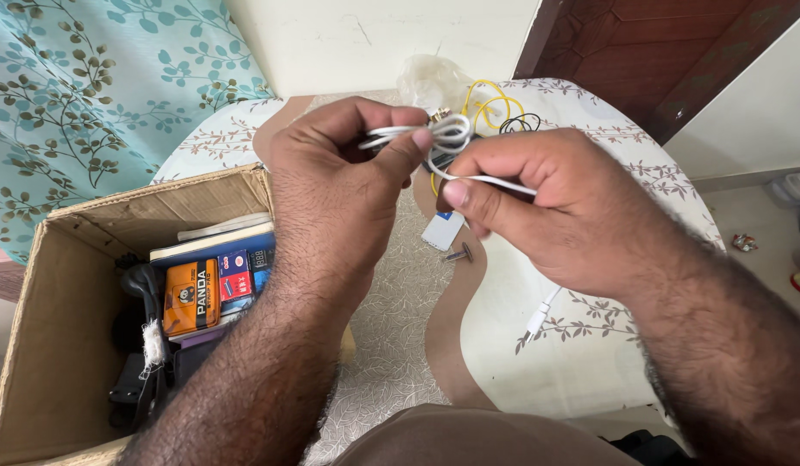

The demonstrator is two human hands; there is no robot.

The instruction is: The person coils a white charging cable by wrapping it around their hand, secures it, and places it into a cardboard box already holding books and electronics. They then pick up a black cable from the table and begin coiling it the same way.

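Up close, the left hand (344, 185) pinches a small coil of white cable (441, 131) between thumb and fingers, clamped tight on the loops. At its 3 o'clock, the right hand (547, 207) closes finger and thumb on the same cable's straight run, whose plug end (538, 321) hangs over the floral tablecloth (590, 362). Beneath the hands lie a white card (441, 231) and a screw (458, 254). At 12 o'clock sit yellow wires (490, 105). At 9 o'clock an open cardboard box (63, 345) holds books and an orange packet (191, 298).
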